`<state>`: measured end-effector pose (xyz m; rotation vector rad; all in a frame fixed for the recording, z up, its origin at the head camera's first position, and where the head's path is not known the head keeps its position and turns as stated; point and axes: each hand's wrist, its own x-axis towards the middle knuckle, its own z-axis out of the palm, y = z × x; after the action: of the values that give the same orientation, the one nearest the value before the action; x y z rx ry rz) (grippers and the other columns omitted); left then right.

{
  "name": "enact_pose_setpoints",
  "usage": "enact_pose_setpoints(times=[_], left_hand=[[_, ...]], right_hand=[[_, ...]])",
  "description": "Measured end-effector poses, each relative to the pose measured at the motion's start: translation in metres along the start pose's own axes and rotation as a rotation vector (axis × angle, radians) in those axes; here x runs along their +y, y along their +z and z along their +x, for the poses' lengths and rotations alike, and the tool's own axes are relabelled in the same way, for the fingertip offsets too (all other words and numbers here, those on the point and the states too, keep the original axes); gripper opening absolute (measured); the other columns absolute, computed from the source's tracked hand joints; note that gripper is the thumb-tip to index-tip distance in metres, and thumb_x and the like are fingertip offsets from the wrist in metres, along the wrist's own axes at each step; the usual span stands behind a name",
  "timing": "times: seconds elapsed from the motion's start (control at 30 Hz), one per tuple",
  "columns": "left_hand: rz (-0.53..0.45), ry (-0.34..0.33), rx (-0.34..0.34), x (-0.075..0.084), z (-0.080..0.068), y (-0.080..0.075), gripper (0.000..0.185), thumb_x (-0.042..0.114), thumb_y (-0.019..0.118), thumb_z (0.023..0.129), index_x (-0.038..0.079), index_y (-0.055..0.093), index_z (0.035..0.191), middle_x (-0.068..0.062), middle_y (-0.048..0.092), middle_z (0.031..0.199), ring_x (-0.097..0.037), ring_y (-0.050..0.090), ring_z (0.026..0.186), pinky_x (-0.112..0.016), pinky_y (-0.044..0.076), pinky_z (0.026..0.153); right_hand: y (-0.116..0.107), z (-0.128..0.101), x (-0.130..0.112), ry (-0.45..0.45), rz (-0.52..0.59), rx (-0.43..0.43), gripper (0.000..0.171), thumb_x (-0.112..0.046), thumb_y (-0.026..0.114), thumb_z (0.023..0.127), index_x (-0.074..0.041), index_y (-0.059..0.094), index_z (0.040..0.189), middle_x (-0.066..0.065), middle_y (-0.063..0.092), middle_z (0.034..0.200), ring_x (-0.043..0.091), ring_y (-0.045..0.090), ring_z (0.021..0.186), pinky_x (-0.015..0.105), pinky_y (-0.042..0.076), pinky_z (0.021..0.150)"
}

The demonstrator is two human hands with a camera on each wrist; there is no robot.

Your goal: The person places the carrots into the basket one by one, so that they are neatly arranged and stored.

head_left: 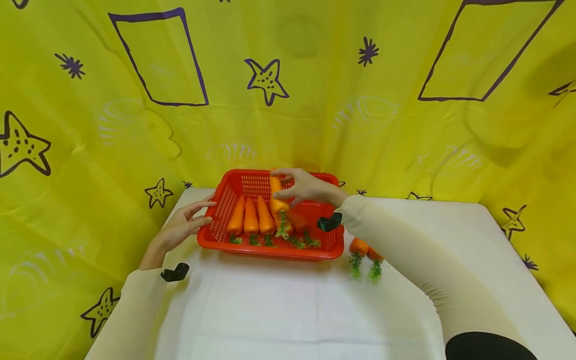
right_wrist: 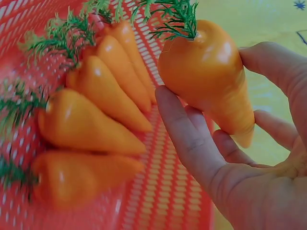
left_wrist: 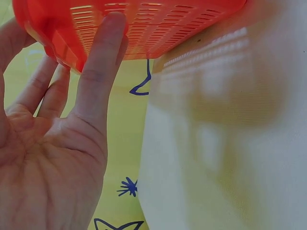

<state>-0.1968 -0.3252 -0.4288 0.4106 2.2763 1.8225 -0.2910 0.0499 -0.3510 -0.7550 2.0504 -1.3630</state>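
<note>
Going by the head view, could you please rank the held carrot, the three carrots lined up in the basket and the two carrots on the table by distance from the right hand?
1. Held carrot: gripped by the right hand, over the red basket.
2. Three lined-up carrots: inside the basket, left of the hand.
3. Two carrots on the table: outside the basket, by its right front corner.

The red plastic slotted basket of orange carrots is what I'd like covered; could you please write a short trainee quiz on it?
1. True or false: the left hand rests with straight fingers against the red plastic slotted basket.
2. What does the right hand hold?
3. How many orange toy carrots lie on the white table outside the basket? A) none B) two C) five

Key: 1 true; 2 an orange toy carrot with a green leafy top; 3 B.
</note>
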Motion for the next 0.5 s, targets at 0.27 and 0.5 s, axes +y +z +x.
enact_pose_setpoints(times=[0.27, 0.5], left_hand=[[0.017, -0.006, 0.011, 0.002, 0.002, -0.001, 0.05, 0.008, 0.064, 0.102, -0.004, 0.048, 0.147, -0.004, 0.018, 0.171, -0.03, 0.043, 0.142, -0.03, 0.057, 0.091], [0.012, -0.014, 0.013, 0.003, 0.002, -0.001, 0.05, 0.007, 0.064, 0.101, -0.004, 0.048, 0.147, -0.007, 0.019, 0.171, -0.006, 0.064, 0.118, -0.03, 0.058, 0.088]], right_hand=[[0.037, 0.042, 0.006, 0.038, 0.079, -0.011, 0.072, -0.012, 0.072, 0.097, -0.013, 0.036, 0.16, 0.02, 0.046, 0.147, 0.027, 0.062, 0.084, 0.06, 0.054, 0.091], [0.06, 0.071, 0.009, 0.053, 0.14, -0.023, 0.073, -0.01, 0.07, 0.098, -0.009, 0.034, 0.16, 0.024, 0.054, 0.134, 0.029, 0.058, 0.08, 0.06, 0.055, 0.09]])
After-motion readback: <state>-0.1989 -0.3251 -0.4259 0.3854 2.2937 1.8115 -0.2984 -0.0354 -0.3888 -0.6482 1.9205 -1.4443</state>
